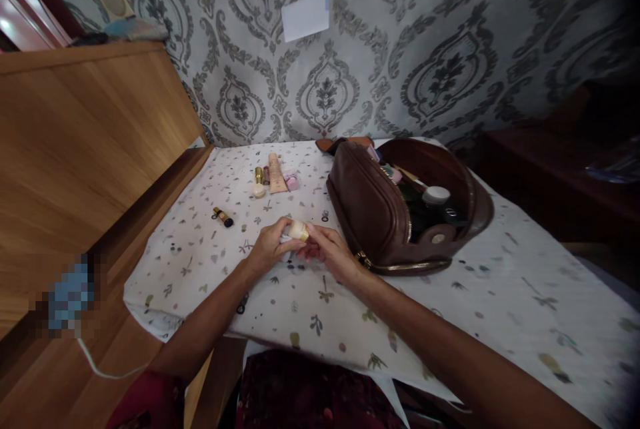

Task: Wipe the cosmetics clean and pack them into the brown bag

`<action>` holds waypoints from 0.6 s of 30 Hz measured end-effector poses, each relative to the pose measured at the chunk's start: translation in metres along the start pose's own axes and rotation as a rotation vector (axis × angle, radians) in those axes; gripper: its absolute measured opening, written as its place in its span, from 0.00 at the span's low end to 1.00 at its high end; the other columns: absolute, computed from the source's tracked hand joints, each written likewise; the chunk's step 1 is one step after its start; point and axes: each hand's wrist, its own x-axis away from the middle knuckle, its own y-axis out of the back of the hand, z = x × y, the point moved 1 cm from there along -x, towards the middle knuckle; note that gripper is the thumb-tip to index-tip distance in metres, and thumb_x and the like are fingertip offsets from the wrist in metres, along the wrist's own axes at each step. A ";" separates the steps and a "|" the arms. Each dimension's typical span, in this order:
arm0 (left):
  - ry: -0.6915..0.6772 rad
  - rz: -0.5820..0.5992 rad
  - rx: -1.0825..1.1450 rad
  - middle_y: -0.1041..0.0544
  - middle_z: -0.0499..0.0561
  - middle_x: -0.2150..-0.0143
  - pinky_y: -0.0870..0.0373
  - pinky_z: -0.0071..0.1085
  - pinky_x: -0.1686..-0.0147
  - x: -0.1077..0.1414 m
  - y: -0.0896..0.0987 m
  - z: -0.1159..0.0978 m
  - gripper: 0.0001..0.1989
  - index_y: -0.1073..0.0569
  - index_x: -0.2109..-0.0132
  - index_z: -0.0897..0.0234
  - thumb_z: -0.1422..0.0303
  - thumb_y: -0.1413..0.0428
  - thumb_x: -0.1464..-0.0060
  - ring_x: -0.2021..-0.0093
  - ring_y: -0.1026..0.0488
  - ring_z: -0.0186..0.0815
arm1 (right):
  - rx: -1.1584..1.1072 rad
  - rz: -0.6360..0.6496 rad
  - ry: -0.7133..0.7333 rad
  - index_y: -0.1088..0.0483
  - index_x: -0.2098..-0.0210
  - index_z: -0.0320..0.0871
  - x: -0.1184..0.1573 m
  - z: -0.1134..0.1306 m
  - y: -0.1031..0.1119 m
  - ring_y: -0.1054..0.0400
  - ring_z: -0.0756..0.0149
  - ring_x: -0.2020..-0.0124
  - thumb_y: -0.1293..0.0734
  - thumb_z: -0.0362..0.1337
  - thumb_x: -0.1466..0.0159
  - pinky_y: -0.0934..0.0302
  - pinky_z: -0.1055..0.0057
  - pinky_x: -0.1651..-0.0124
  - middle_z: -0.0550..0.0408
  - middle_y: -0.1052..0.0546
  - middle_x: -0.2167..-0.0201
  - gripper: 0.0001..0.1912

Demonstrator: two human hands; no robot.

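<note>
Cream and gold, a small bottle (299, 230) sits between both hands in the head view, held just above the near middle of the table (500, 309). The left hand (270, 242) has its fingers wrapped round the bottle's pale end, thumb along the near side. The right hand (333, 252) grasps the gold end, its fingers curled in underneath; the two hands nearly meet there. What the bottle contains cannot be told.

White cloth (190, 196) printed with small plants covers the table. Just right of the right hand stands a brown bag (360, 202), unzipped and gaping, the gold zip running along its rim. Inside it show a white lid (436, 196), a brush (410, 176) and some dark items too shadowed to make out.

Beyond the hands, toward the wall (325, 96), a few things lie close together: a beige tube (276, 176), a gold-capped vial (259, 175), a cream-coloured jar (259, 191) just in front of the vial, and a pink case (291, 180) at the tube's right. Well apart from these, nearer the table's left edge, a black-and-gold stick (223, 218) lies on its side.

Grey damask patterns the wall, where a white paper (306, 17) hangs. Wooden furniture (90, 129) fills the left side. Below it, a blue item (71, 292) is blurred into blocks, with a white cable (95, 366) trailing from it.
</note>
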 end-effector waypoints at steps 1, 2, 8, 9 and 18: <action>0.008 -0.001 0.029 0.25 0.47 0.67 0.35 0.30 0.63 0.000 0.000 -0.001 0.21 0.31 0.58 0.62 0.48 0.44 0.45 0.66 0.29 0.36 | -0.009 0.003 -0.001 0.27 0.70 0.40 0.000 0.001 0.000 0.30 0.69 0.77 0.30 0.61 0.45 0.38 0.74 0.74 0.55 0.24 0.78 0.27; 0.017 -0.004 0.060 0.25 0.48 0.66 0.35 0.30 0.62 0.000 0.000 -0.002 0.20 0.31 0.57 0.62 0.49 0.44 0.45 0.65 0.28 0.37 | -0.018 0.000 0.000 0.27 0.70 0.40 0.000 0.001 0.000 0.29 0.69 0.76 0.29 0.60 0.46 0.38 0.74 0.74 0.55 0.23 0.77 0.26; 0.127 -0.145 0.211 0.30 0.45 0.70 0.36 0.28 0.65 -0.002 0.000 -0.003 0.15 0.33 0.60 0.61 0.53 0.49 0.40 0.69 0.33 0.34 | -0.099 -0.086 0.046 0.27 0.66 0.42 0.000 0.004 -0.001 0.25 0.66 0.73 0.25 0.55 0.48 0.37 0.74 0.73 0.53 0.20 0.71 0.23; 0.137 -0.196 0.223 0.33 0.44 0.72 0.37 0.28 0.66 -0.002 0.001 -0.003 0.16 0.34 0.62 0.62 0.53 0.51 0.38 0.70 0.35 0.33 | -0.117 -0.070 0.044 0.27 0.66 0.42 0.001 0.004 -0.002 0.25 0.66 0.73 0.25 0.55 0.47 0.37 0.74 0.74 0.53 0.20 0.70 0.23; 0.240 -0.328 0.346 0.34 0.47 0.68 0.34 0.29 0.62 -0.005 -0.006 0.005 0.22 0.34 0.62 0.61 0.46 0.57 0.37 0.65 0.35 0.34 | -0.277 0.218 -0.077 0.27 0.62 0.44 0.009 0.003 -0.016 0.24 0.59 0.55 0.25 0.52 0.45 0.30 0.63 0.53 0.49 0.19 0.56 0.20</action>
